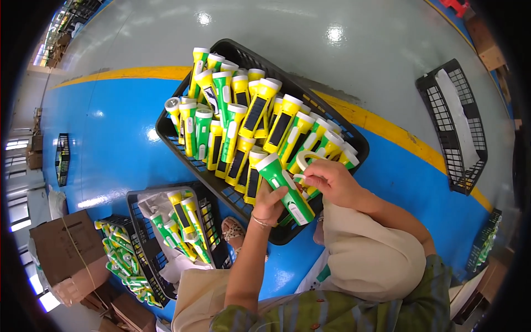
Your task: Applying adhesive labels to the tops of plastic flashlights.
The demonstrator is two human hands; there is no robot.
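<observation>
A green and yellow flashlight (299, 209) with a white head is gripped in my left hand (267, 207), the thumb lying along its side. It tilts over the near edge of a large black crate, head toward the far left. My right hand (335, 180) is closed beside it, fingers curled round a white curved loop (303, 159) close to the flashlight's body. I cannot tell whether the loop is joined to the flashlight. Many similar flashlights (258, 113), some with dark panels, fill the black crate (225, 190) in front of me.
Left of my legs, a lined black crate (159, 242) holds more flashlights. Beside it stands another crate of green and white pieces (123, 255), with a cardboard box (67, 239) further left. A black crate (457, 127) lies at the far right, across a yellow floor line (395, 133).
</observation>
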